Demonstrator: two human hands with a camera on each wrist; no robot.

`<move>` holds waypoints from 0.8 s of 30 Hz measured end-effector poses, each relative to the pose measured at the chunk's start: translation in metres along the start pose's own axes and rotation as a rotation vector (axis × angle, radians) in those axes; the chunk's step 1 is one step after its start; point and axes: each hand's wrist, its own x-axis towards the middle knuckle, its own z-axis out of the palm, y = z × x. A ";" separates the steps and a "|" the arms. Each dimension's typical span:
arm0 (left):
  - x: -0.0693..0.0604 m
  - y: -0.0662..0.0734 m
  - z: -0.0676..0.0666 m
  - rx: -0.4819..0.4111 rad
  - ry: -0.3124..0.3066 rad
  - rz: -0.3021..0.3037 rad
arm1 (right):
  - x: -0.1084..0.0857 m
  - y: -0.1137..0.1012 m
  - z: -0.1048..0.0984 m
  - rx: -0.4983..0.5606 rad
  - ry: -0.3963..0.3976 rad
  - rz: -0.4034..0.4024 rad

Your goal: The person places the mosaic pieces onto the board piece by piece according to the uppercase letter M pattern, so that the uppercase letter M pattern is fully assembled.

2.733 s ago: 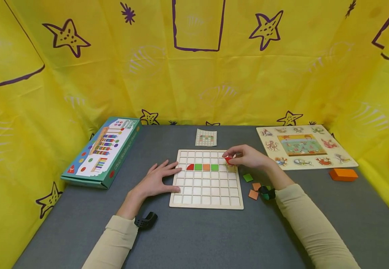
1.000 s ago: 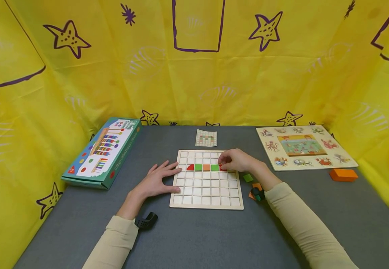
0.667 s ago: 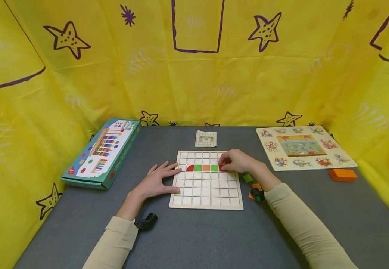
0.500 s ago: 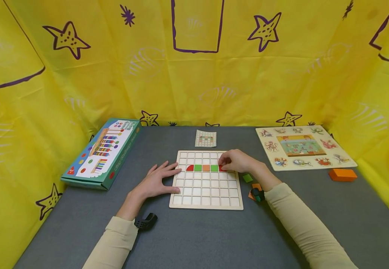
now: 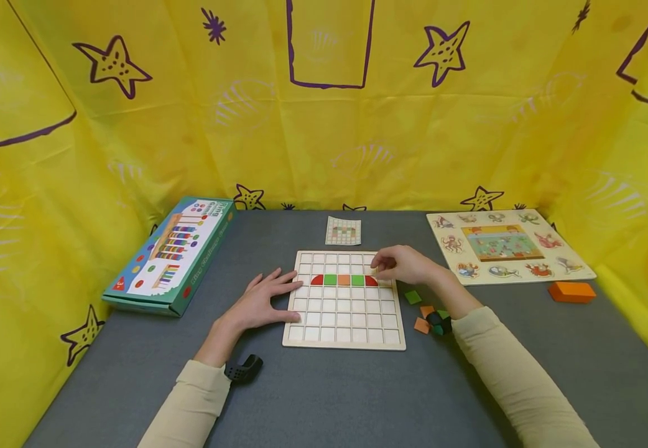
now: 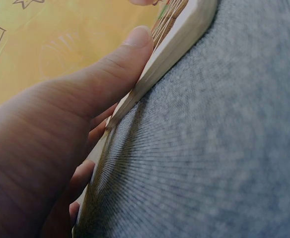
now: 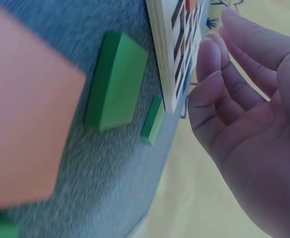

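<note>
The left hand (image 5: 268,298) rests spread on the edge of the grid board (image 5: 343,345); the right hand (image 5: 405,264), empty and loosely bent, hovers near 5 seated tiles (image 5: 344,280). The black wrist device (image 5: 433,320), if dragged low, could scatter the loose tiles (image 5: 421,325).

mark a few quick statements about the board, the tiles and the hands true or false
1. The left hand touches the grid board. True.
2. The right hand is pinching a tile. False; the right hand holds nothing.
3. Five tiles sit in one row on the grid board. True.
4. The middle tile of that row is green. False; it is orange.
5. The pattern card lies beyond the grid board's far edge. True.
</note>
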 end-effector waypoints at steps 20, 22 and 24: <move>0.001 -0.002 0.001 0.009 0.004 0.018 | -0.039 0.020 -0.016 0.000 -0.014 -0.020; 0.001 -0.002 0.001 0.008 0.001 0.015 | -0.042 0.022 -0.016 0.006 -0.023 -0.018; 0.000 -0.001 0.000 0.005 -0.001 0.014 | -0.045 0.025 -0.016 0.014 -0.036 -0.016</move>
